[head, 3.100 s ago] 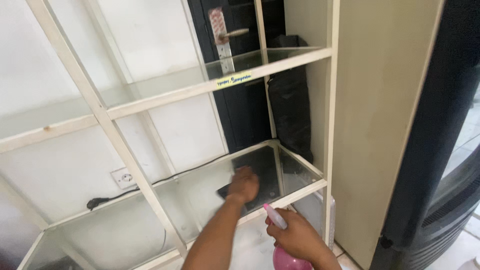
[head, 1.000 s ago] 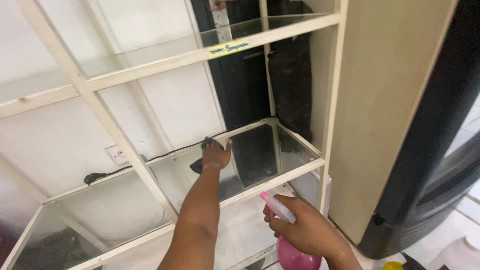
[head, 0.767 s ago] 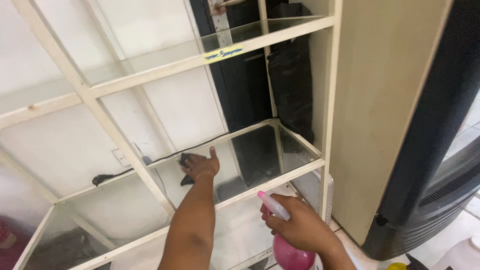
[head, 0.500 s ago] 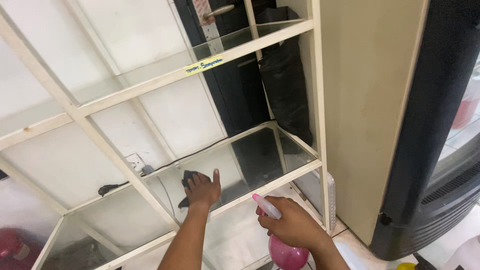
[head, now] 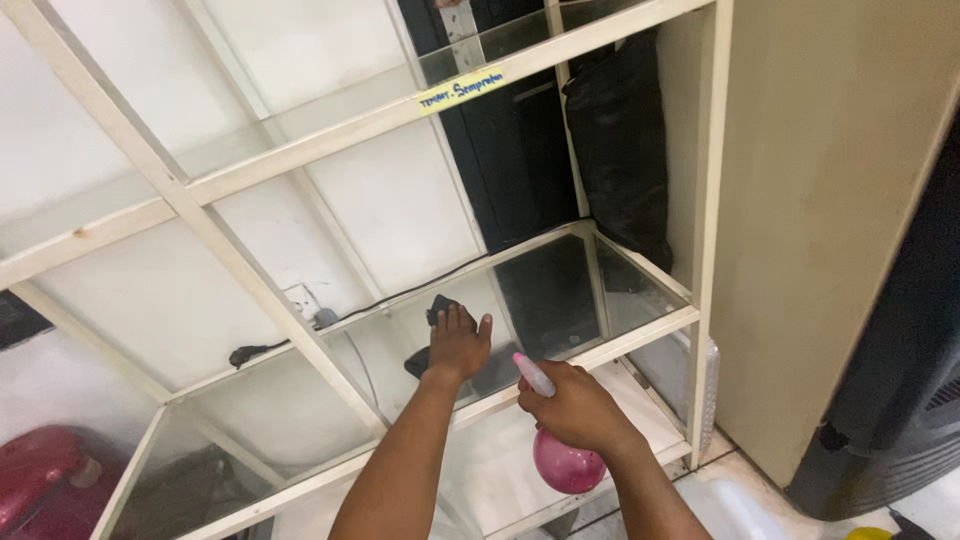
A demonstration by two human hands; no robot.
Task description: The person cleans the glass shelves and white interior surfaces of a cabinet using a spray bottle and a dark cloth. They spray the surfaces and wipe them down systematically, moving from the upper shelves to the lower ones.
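Observation:
My left hand (head: 458, 345) presses a dark cloth (head: 437, 306) flat on the glass shelf (head: 560, 300) of a cream-framed rack, fingers spread over it. The cloth shows beyond the fingertips and under the palm. My right hand (head: 575, 405) is wrapped around the neck of a pink spray bottle (head: 566, 462), held just in front of the shelf's front rail, with the pale pink nozzle (head: 532, 374) pointing up and left toward the left hand.
The rack's cream frame (head: 705, 230) has an upper glass shelf with a yellow label (head: 462, 91). A wall socket (head: 303, 300) with a black cable sits behind. A black bag (head: 620, 140) hangs at the back right. A red object (head: 40, 480) lies lower left.
My left hand slid the cloth across the glass shelf from right to left, then toward the front. My right hand kept the spray bottle in about the same place.

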